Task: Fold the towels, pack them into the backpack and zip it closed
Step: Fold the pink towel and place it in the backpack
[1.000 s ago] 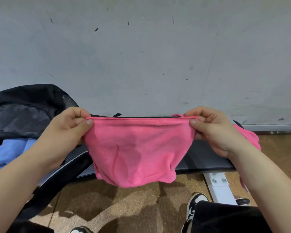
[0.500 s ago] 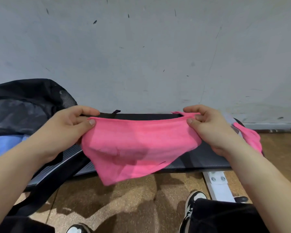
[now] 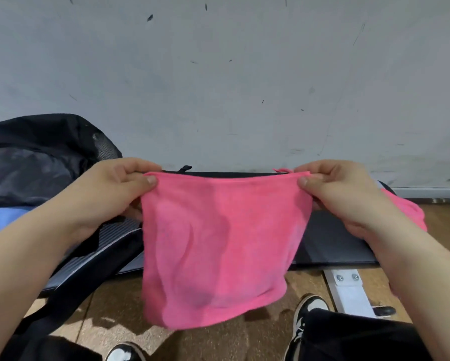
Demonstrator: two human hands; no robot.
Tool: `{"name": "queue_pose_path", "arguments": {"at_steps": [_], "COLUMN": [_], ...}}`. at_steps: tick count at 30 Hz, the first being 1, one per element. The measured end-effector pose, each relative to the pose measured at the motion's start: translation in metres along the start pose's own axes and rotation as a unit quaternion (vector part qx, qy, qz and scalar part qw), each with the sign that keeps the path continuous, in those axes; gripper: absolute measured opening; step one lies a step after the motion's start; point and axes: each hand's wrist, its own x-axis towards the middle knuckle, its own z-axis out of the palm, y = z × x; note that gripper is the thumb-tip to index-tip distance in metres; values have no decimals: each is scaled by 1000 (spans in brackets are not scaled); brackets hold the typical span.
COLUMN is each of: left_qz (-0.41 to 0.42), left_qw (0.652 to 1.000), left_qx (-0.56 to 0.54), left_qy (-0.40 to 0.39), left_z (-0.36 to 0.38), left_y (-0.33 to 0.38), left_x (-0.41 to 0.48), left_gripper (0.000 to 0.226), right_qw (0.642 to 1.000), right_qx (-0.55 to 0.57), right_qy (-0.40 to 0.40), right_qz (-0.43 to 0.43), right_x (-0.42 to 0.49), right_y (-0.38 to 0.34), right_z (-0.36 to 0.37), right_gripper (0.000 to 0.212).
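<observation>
Pink towel (image 3: 218,243) is up in the air in front of the bench (image 3: 335,241), held by its two top corners. Its top edge runs taut and level, and the rest hangs loose, past the bench's front edge and over the floor (image 3: 218,342).

The left hand (image 3: 109,194) pinches the top-left corner between thumb and curled forefinger, and the right hand (image 3: 341,194) does the same on the top-right corner. The other fingers on both are tucked in behind the cloth.

From where I sit, that towel blocks the whole middle of the bench, so I can't tell what's on the pad behind it.

On the bench's left end the black backpack (image 3: 36,157) sits slumped open. A blue towel (image 3: 8,217) shows in its opening, partly cut off by the left forearm. One backpack strap (image 3: 70,295) trails off the bench's front edge down to the floor.

At the bench's right end there's a second pink towel (image 3: 406,209), mostly hidden behind the right wrist.

Under the bench on that side I can see a white metal leg (image 3: 348,287) with two bolts. In front of the bench, low in view, are two black-and-white shoes (image 3: 307,313) and black trousers (image 3: 361,337). Behind the bench is a scuffed grey wall (image 3: 218,74).
</observation>
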Motion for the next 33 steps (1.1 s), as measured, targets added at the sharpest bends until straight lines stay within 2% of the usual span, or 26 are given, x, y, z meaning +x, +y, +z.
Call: {"name": "queue_pose_path", "arguments": {"at_steps": [2, 6, 8, 11, 13, 17, 19, 21, 24, 26, 29, 31, 33], "left_qz": [23, 69, 53, 2, 1, -13, -29, -18, 30, 60, 87, 101, 103], "left_qw": [996, 971, 973, 986, 987, 986, 989, 984, 973, 959, 927, 894, 872], "left_qx": [65, 190, 160, 68, 62, 77, 93, 150, 223, 276, 345, 404, 442], "left_qy": [50, 127, 155, 153, 150, 147, 115, 93, 52, -16, -119, -165, -182], "left_z": [3, 16, 24, 36, 41, 48, 50, 52, 64, 77, 95, 101, 102], "left_y": [-4, -17, -25, -35, -44, -47, -45, -44, -37, -36, -40, -43, -44], "left_x": [16, 53, 70, 91, 102, 109, 106, 98, 80, 65, 47, 42, 42], "left_gripper": [15, 12, 14, 19, 21, 14, 35, 46, 22, 14, 18, 22, 28], "right_qw": [993, 980, 990, 995, 995, 998, 999, 996, 978, 953, 922, 924, 934], "right_qx": [-84, -143, -77, -5, 31, 12, -26, -81, -184, -247, -297, -310, -302], "right_qy": [69, 106, 110, 99, 93, 56, 33, 7, -94, -174, -250, -224, -165], "right_qz": [-54, -88, -51, 5, 16, -2, -9, -25, -31, -16, 2, -34, -101], "right_x": [19, 48, 62, 80, 89, 95, 90, 81, 61, 46, 27, 18, 11], "right_y": [8, 14, 17, 22, 28, 47, 54, 56, 60, 66, 77, 86, 96], "right_z": [5, 22, 30, 41, 46, 48, 46, 43, 34, 25, 11, 7, 10], "right_gripper": [15, 11, 7, 9, 12, 30, 36, 21, 2, 12, 45, 50, 37]}}
